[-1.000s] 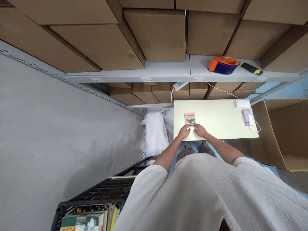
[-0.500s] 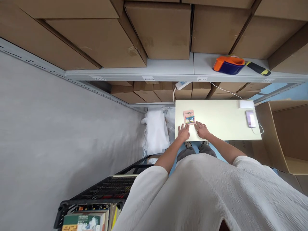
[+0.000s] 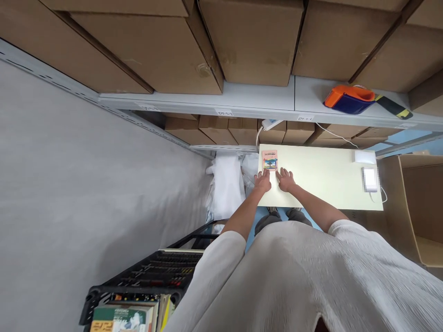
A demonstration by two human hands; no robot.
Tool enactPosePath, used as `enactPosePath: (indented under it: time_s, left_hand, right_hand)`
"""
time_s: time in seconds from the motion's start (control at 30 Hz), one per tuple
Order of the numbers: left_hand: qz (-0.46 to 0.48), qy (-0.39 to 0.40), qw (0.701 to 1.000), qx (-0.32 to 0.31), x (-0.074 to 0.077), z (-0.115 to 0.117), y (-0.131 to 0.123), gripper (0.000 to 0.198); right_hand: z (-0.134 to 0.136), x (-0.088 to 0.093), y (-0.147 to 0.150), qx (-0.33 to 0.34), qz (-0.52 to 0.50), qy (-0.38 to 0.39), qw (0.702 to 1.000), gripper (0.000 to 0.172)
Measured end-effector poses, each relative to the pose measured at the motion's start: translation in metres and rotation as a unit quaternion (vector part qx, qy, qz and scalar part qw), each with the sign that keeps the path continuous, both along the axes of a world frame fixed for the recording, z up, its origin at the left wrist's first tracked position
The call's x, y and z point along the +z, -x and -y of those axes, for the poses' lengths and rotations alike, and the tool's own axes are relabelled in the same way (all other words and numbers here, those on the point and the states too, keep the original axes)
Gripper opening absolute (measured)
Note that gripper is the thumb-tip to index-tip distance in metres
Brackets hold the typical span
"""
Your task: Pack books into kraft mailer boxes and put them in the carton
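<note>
A pink booklet (image 3: 269, 160) is lying flat, picture side up, near the far left corner of the pale table (image 3: 321, 180). The left hand (image 3: 263, 181) is resting its fingertips at the booklet's near edge, and the right hand (image 3: 285, 180) is resting by its near right corner (actual contact there is too small to tell). Both hands are lying unclenched, fingers extended, clasping nothing. A white box (image 3: 365, 157) is sitting at the table's far right.

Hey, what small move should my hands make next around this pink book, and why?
I'd probably ease the left hand and right hand back: the pink book lies flat, picture side up, on the table, with both hands at its near edge.
</note>
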State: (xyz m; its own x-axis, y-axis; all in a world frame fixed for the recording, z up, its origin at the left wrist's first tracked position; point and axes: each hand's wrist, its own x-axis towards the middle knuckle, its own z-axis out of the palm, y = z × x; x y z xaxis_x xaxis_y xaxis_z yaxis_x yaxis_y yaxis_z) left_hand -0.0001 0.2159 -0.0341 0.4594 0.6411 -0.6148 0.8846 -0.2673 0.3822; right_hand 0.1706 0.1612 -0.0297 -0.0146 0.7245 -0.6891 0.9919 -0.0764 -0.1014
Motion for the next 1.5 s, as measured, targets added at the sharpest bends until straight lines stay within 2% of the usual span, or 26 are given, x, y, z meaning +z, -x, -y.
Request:
enactPosePath:
  time_s: [0.33,0.53,0.77,0.97,1.23,1.4,1.5]
  left_hand:
    - [0.003,0.001,1.0,0.019,-0.004,-0.025,-0.002,0.098]
    - [-0.002,0.002,1.0,0.025,-0.002,-0.031,-0.005,0.099]
    - [-0.002,0.002,1.0,0.003,-0.008,-0.034,-0.001,0.102]
    - [0.003,-0.009,1.0,-0.028,-0.01,-0.018,0.005,0.111]
    - [-0.004,-0.021,0.999,-0.048,0.004,0.017,0.014,0.107]
    - [0.025,-0.005,0.999,-0.039,0.015,0.037,0.0,0.104]
    - [0.053,0.014,0.998,-0.018,0.025,0.05,-0.018,0.1]
  right_hand:
    - [-0.029,0.002,0.009,-0.008,0.028,0.025,0.999,0.095]
    - [-0.035,-0.004,0.015,-0.014,0.041,0.027,0.999,0.107]
    - [-0.034,-0.004,0.015,-0.02,0.039,0.028,0.999,0.105]
    - [-0.014,0.006,-0.007,-0.039,-0.027,0.014,0.999,0.103]
    - [0.037,0.028,-0.045,-0.097,-0.071,0.049,0.992,0.097]
    - [0.073,0.033,-0.075,-0.141,-0.085,0.04,0.986,0.094]
    - [0.086,0.046,-0.107,-0.177,-0.075,-0.029,0.981,0.084]
